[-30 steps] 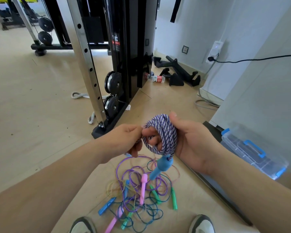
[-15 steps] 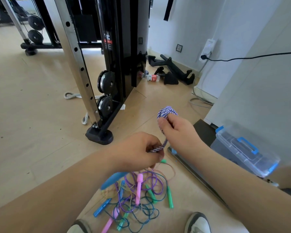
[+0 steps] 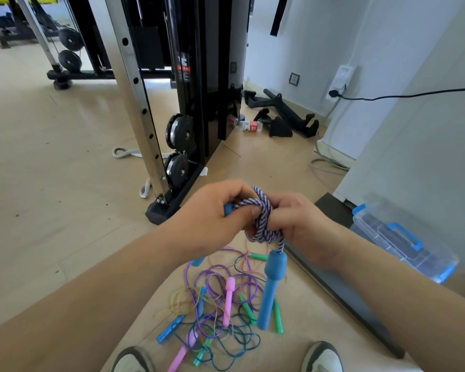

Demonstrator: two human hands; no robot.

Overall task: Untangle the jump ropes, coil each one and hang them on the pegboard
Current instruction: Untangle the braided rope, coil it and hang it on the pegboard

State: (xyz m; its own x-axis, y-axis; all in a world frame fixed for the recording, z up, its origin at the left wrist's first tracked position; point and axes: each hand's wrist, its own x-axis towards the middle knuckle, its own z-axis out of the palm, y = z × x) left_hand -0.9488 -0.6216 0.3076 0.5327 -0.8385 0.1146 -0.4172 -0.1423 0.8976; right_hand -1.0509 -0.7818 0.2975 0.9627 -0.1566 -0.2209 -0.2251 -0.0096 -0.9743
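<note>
The purple-and-white braided jump rope (image 3: 263, 222) is bunched into a short coil, held in the air between both hands above the floor. Half a second ago a length of it was stretched between hands held apart. Now the hands have closed together and that strand crosses over the bundle, which I judge to be a binding wrap, so this rope is nearly ready to hang.

The coil's long axis runs roughly upright. One blue foam handle (image 3: 271, 289) dangles below it, pointing down at the floor and leaning slightly to the person's left.

The right hand (image 3: 300, 224) has its fingers clenched round the coil. The left hand (image 3: 218, 214) grips the second blue handle (image 3: 228, 209) and pinches the crossing strand.

Below them, a tangle of thin coloured jump ropes (image 3: 220, 307) lies on the beige floor (image 3: 51, 210), not yet sorted. No pegboard is in view.
</note>
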